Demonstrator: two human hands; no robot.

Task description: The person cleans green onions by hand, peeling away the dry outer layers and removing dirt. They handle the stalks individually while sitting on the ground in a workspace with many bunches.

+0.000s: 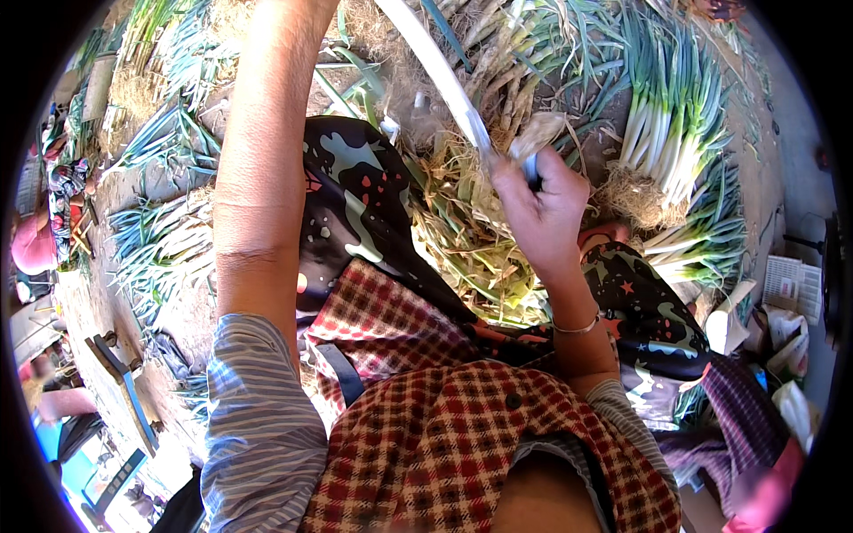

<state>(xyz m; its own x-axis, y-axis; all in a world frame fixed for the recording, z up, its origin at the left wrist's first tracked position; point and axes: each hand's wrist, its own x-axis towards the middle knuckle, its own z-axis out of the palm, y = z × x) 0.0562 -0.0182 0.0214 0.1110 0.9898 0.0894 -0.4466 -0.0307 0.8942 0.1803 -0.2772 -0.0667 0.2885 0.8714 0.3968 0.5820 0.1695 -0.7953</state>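
The left arm [258, 178] reaches up past the top edge, its hand out of view, so its grip cannot be told. Right of it, a long white leek stalk [435, 75] slants down to the right hand [538, 209], fingers closed on a dark knife handle at the stalk's root end. The stalk looks stiff, light and smooth, best held mid-shaft. Trimmings [471, 249] lie below it, bundled leeks [671, 115] to its right; open room is little.

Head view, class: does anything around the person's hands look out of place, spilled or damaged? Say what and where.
Nothing looks damaged. The one untidy spot is the heap of peeled husks and trimmings spread loosely on the ground by the right hand, which grips a long white leek stalk. The cleaned leek bundle lies neatly. The left hand is out of frame.
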